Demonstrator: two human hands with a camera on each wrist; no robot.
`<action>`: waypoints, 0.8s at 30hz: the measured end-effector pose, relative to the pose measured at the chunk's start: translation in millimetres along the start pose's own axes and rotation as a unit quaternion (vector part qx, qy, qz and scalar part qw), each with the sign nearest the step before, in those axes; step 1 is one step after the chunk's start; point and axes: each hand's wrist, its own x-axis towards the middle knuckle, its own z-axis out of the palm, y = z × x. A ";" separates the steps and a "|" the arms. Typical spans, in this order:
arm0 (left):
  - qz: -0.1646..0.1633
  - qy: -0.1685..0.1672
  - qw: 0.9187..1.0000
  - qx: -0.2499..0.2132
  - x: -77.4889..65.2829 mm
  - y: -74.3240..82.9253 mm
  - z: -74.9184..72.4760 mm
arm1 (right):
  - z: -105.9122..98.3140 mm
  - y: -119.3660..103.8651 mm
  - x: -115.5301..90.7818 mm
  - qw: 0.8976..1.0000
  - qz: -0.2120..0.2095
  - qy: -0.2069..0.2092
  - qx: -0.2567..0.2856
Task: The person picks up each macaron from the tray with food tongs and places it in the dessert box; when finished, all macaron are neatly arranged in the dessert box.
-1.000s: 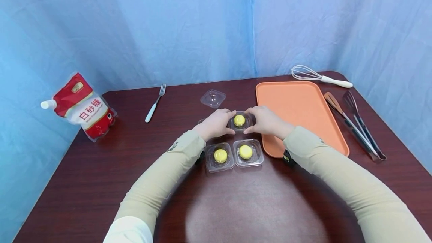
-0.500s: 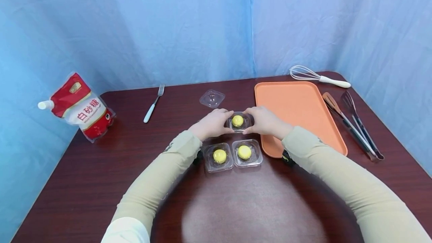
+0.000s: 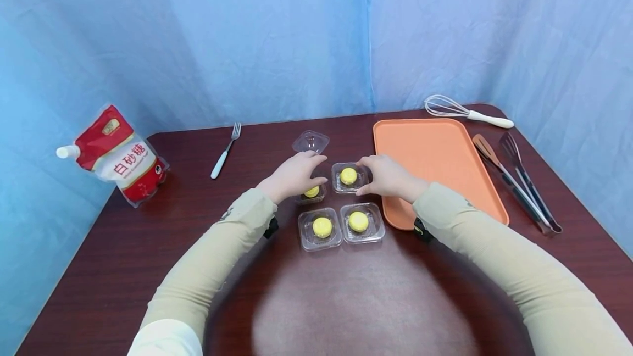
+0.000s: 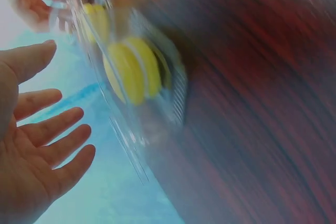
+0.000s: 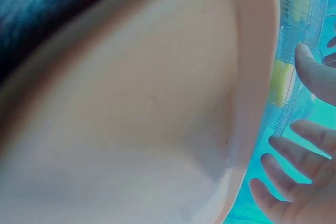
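Several clear plastic boxes, each with a yellow macaron, stand in two rows mid-table. My right hand (image 3: 393, 176) is at the right side of the back right box (image 3: 338, 187), thumb and fingers spread at its corners around its macaron (image 3: 348, 176). Up and to the left, my left hand (image 3: 295, 176) hovers over the back left box (image 3: 318, 199), partly covering its macaron (image 3: 311, 192). In the left wrist view, the left fingers (image 4: 68, 140) are spread, holding nothing. In front are the near left macaron (image 3: 322, 227) and near right macaron (image 3: 358, 222).
A clear domed lid (image 3: 310, 140) lies behind the boxes. An orange tray (image 3: 425, 142) sits under the right forearm, with a whisk (image 3: 465, 111) behind and tongs (image 3: 524, 191) beside it. At left are a fork (image 3: 226, 150) and a red sugar bag (image 3: 121, 158).
My left hand has left the back right box and moved left, uncovering part of the back left box and its macaron. The right hand has stayed at the back right box.
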 end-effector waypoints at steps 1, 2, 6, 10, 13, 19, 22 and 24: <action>0.001 0.006 1.000 0.004 -0.6 -2.9 -0.7 | 0.0 0.1 -0.2 1.000 0.002 -0.001 -0.001; 0.001 0.012 1.000 0.006 -0.9 -5.8 -1.5 | 0.1 0.1 -0.4 1.000 0.003 -0.003 -0.002; 0.002 0.041 0.999 0.010 -1.1 -18.5 -3.9 | 1.1 0.5 -0.7 1.000 0.004 -0.002 -0.005; -0.001 0.063 0.998 0.007 -0.3 -31.7 -3.2 | 1.2 -0.8 -1.3 1.000 0.003 0.000 -0.008; -0.001 0.072 0.997 0.007 1.0 -40.4 -1.0 | 0.2 -2.0 -1.9 1.000 0.003 -0.003 -0.008; -0.008 0.077 0.997 0.001 8.1 -54.1 1.9 | -0.5 -1.1 -1.6 1.000 0.002 -0.001 -0.002; -0.016 0.068 0.998 -0.004 11.8 -60.4 3.5 | -0.5 -0.9 -1.1 1.000 0.001 -0.001 -0.003; -0.022 0.058 0.998 -0.006 13.7 -64.1 4.8 | -0.2 -0.6 -0.5 1.000 0.002 -0.002 -0.003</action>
